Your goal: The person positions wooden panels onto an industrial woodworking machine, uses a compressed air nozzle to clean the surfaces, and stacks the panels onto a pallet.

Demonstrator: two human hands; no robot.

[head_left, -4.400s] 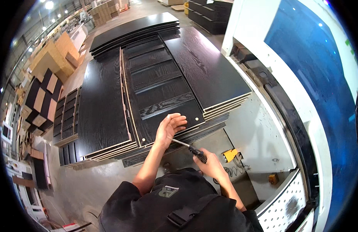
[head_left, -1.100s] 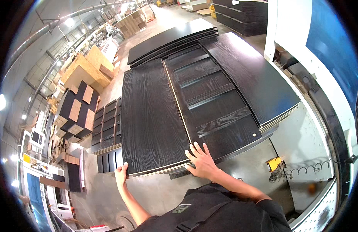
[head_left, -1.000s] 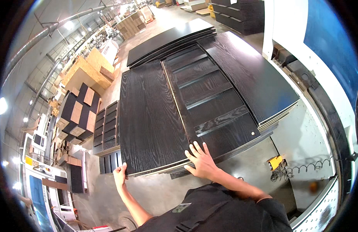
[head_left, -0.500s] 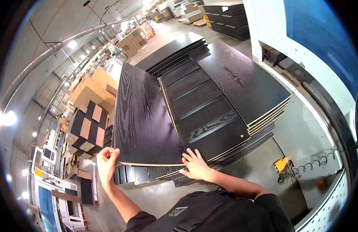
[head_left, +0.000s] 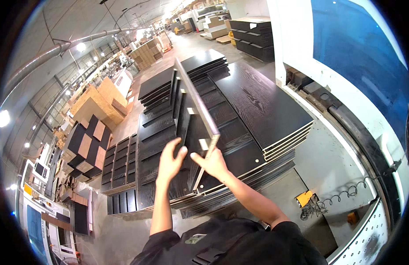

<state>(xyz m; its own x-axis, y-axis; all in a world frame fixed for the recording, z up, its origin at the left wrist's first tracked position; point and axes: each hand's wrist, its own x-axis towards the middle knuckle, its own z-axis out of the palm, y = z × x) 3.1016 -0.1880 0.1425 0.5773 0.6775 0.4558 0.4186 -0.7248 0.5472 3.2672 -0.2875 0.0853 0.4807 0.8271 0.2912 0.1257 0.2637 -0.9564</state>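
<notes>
A black wood-grain panel (head_left: 196,126) stands tilted on its long edge on a stack of black panels, its slatted face with pale notches turned to the left. At its near end, my right hand (head_left: 212,164) grips the panel's edge, thumb on the slatted side and the other fingers partly hidden. My left hand (head_left: 170,162) is open beside the slatted face, thumb and fingers apart; whether it touches the panel I cannot tell. Below it lies a slatted black panel (head_left: 153,165). To the right sits a stack of smooth black panels (head_left: 262,106).
More black panels (head_left: 200,64) are piled at the far end. A low stack of slatted panels (head_left: 120,165) stands on the left. Along the right runs a white machine (head_left: 297,39) with a blue window. A yellow foot pedal (head_left: 304,198) with a coiled cable lies at lower right.
The black panel has gone from lying nearly flat to standing tilted on edge, uncovering slatted panels beneath. My left hand has moved right and let go of its near left corner.
</notes>
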